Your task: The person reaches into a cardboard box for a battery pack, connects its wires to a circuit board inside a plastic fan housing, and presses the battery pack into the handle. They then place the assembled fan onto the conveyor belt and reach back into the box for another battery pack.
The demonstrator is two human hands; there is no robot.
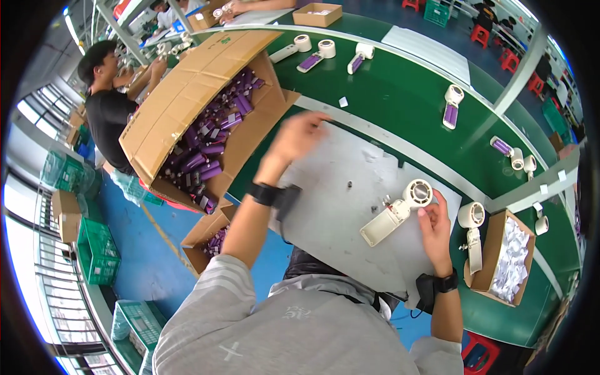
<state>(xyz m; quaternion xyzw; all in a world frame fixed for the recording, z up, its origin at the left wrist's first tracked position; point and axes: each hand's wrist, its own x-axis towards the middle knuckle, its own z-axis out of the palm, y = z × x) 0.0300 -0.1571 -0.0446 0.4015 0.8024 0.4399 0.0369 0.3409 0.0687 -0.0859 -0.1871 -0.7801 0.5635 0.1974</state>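
Observation:
A cream handheld fan (382,226) with an open, hollow handle lies at a slant over the grey work sheet (340,206). My right hand (435,228) grips the edge of its round head, thumb in front and fingers behind. Small dark parts show beside the handle's neck. My left hand (300,137) is above the sheet's far left part, near the large carton, and motion blurs its fingers. Many purple battery cells (209,150) fill that tilted cardboard carton (181,87). Whether the left hand holds anything cannot be made out.
Another fan (472,234) lies to the right by a small box (478,284) of white slips. Several fans with purple cells sit along the green conveyor belt (400,94). A second carton (194,240) with cells stands lower left. A co-worker (109,106) sits at far left.

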